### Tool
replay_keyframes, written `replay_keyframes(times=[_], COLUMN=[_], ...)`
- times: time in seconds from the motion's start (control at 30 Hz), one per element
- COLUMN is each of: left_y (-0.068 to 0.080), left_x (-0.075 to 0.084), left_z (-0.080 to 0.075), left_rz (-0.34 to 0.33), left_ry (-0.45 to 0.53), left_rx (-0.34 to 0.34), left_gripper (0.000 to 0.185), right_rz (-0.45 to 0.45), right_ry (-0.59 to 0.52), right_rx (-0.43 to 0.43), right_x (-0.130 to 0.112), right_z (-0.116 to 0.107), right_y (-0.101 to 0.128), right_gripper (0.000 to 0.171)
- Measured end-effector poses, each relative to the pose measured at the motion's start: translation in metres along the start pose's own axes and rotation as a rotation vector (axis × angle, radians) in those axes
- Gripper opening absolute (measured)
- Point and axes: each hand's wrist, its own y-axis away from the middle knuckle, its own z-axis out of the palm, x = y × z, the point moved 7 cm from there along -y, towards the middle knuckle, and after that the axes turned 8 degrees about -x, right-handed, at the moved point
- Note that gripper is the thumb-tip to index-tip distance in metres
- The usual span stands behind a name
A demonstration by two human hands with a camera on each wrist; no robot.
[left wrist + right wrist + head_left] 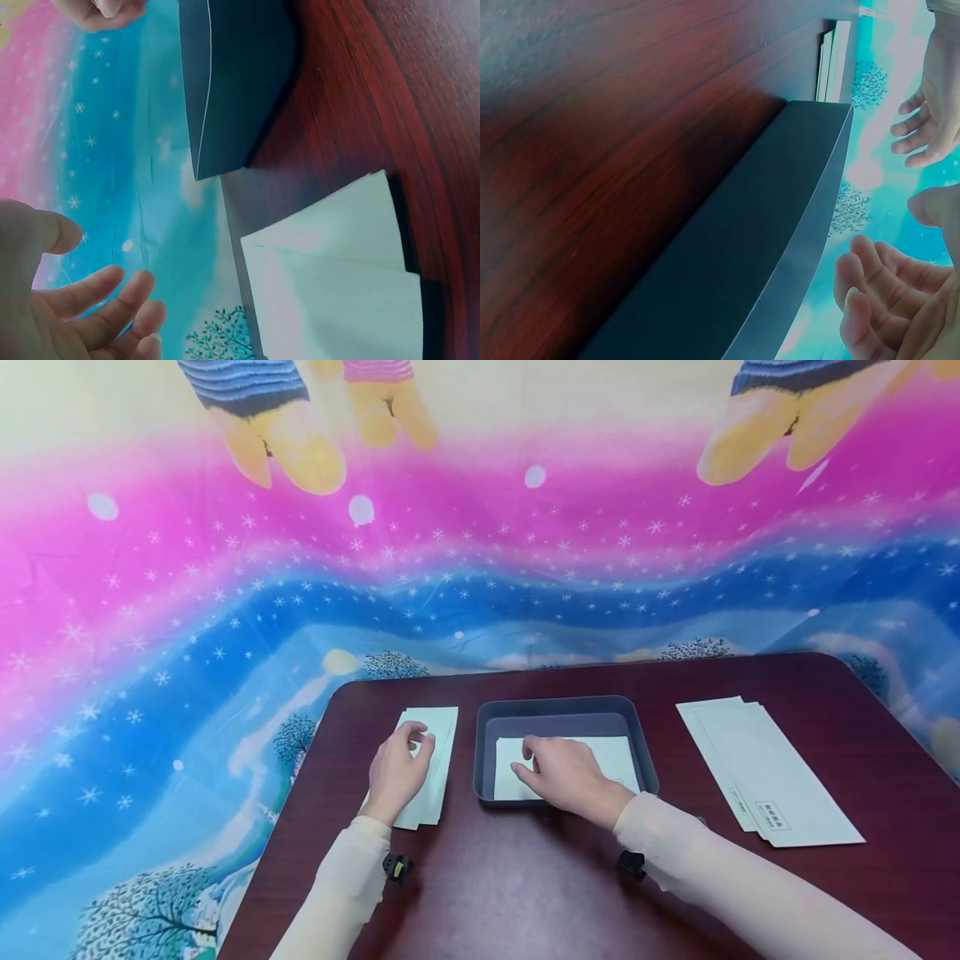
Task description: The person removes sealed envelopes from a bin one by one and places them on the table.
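Observation:
My left hand (399, 772) hovers over a stack of white envelopes (442, 752) at the left, its fingers loosely bent with nothing in them. In the left wrist view, a gap shows between that hand (97, 311) and the envelopes (337, 292). My right hand (566, 768) is above a dark grey tray (555, 703), in which white paper pieces (618, 758) lie flat. From the right wrist view, the relaxed fingers (892, 277) of this hand hold nothing and sit higher than the tray wall (727, 225).
More white envelopes (787, 777), overlapping and with small printed boxes, lie at the right on the dark red-brown table (510, 893). Behind the table's far edge hangs a colourful patterned cloth (480, 527). Each wrist wears a small black device (397, 867).

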Motion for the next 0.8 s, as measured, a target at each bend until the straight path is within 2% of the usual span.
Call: replay_keyframes(times=[0.5, 0.8], left_y=[0.001, 0.004], left_x=[0.02, 0.032], left_z=[0.013, 0.023], left_rz=[0.048, 0.077], left_ry=[-0.019, 0.004], left_rx=[-0.044, -0.09], left_gripper=[0.029, 0.027], right_rz=[0.024, 0.038], right_ry=[0.002, 0.002], right_rx=[-0.034, -0.053], right_x=[0.018, 0.028], right_z=[-0.001, -0.003], right_y=[0.0, 0.001], right_gripper=[0.026, 0.029])
